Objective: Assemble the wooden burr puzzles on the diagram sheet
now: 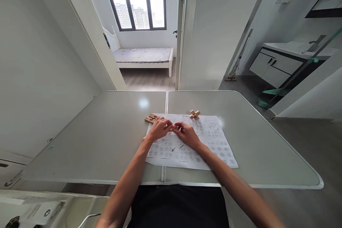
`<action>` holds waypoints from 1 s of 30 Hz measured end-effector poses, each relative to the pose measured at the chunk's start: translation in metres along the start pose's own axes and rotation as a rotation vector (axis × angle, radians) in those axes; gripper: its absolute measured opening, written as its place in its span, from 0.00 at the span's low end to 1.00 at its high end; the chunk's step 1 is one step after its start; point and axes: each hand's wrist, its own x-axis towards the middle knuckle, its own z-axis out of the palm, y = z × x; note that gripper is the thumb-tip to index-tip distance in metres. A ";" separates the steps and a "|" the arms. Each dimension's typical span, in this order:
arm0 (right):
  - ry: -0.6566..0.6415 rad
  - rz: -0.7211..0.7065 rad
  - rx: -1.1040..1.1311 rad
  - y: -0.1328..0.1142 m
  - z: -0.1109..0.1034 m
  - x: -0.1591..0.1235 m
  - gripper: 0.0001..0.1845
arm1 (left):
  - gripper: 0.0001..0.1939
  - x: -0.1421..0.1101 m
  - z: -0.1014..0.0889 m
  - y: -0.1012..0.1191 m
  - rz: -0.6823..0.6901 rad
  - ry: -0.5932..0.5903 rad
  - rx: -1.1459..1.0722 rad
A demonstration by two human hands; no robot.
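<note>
My left hand (159,129) and my right hand (187,134) meet over a printed paper sheet (187,155) on the table. Between their fingertips is a small notched wooden puzzle piece (175,128), partly hidden by the fingers of both hands. Just beyond my left hand, several notched wooden sticks (151,118) lie side by side at the sheet's far left corner. An interlocked wooden burr puzzle (195,114) rests on the far edge of the sheet, beyond my right hand. Rows of small line drawings cover the paper, with a few dark pen marks.
The grey table (112,142) has a metal seam down its middle and a raised pale rim. Past its far edge, a doorway leads to a bed (144,55) under a window. A washbasin cabinet (280,64) stands at the right. A white device (44,213) is at lower left.
</note>
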 end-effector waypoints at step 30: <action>0.036 0.040 -0.021 0.000 -0.002 0.000 0.08 | 0.10 0.004 0.002 -0.013 -0.177 0.525 0.155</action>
